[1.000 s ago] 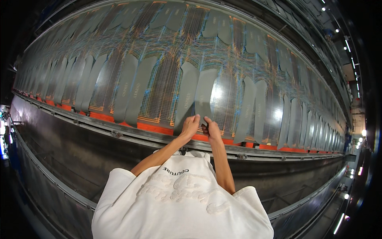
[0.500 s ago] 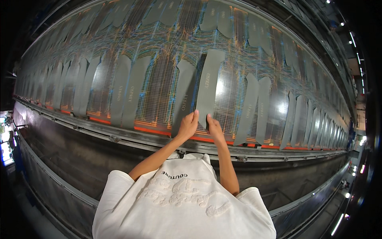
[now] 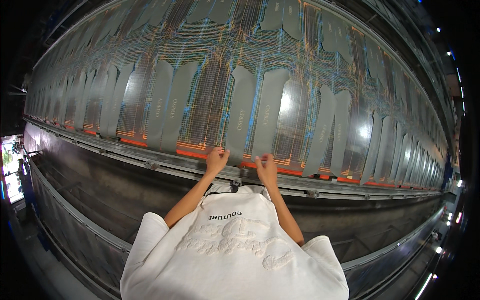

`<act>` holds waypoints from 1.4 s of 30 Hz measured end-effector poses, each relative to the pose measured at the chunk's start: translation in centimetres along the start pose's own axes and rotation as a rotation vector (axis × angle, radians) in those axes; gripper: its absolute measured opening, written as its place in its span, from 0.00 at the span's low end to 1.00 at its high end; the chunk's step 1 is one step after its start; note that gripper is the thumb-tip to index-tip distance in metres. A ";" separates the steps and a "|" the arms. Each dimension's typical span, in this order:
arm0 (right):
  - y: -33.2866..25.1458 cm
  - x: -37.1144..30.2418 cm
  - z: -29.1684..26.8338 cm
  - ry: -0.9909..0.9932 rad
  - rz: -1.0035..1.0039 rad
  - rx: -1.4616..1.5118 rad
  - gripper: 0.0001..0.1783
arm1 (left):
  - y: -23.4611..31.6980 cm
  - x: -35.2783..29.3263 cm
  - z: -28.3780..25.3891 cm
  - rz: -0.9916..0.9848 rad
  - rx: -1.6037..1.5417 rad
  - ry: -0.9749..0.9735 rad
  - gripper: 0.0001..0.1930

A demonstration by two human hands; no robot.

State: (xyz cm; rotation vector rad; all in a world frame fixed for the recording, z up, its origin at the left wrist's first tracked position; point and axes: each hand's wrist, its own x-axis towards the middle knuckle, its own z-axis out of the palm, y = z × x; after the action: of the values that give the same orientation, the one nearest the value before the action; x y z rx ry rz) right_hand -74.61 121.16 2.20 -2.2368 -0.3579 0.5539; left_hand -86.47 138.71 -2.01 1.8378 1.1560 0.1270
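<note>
From far away, I look through the head camera. Two grey strips sit right in front of the person: the left strip (image 3: 241, 102) and the right strip (image 3: 271, 102) lie on the long table (image 3: 210, 100) with a gap between them. I think both are mostly in place, because other grey strips (image 3: 156, 130) lie in pairs on both sides. I can't tell how much is left to do. The left hand (image 3: 218, 161) is at the left strip's near end, and the right hand (image 3: 267, 169) has bent fingers at the right strip's near end. I can't tell if either one pinches anything. Fingers hide bits of those ends, the top row is cut off, and strips far along the sides look too tiny to count.
</note>
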 end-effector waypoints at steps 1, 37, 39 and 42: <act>-0.1 0.4 0.9 -0.093 0.077 0.116 0.25 | -0.5 0.4 0.4 -0.040 -0.043 -0.020 0.23; -8.2 6.0 2.4 -0.285 0.078 0.348 0.30 | 9.0 5.3 -6.0 0.262 -0.086 -0.344 0.22; -6.6 4.3 3.5 -0.352 0.178 0.303 0.32 | 4.8 4.4 -4.6 0.202 0.082 -0.322 0.25; -3.9 1.9 4.6 -0.432 0.198 -0.148 0.34 | 0.4 2.1 -3.9 0.181 0.210 -0.232 0.28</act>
State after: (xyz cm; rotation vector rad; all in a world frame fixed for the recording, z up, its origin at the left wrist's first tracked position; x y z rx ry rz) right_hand -75.53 127.41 1.96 -2.2972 -0.4061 1.1574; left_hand -87.06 142.76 -0.27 2.0789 0.8673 -0.1070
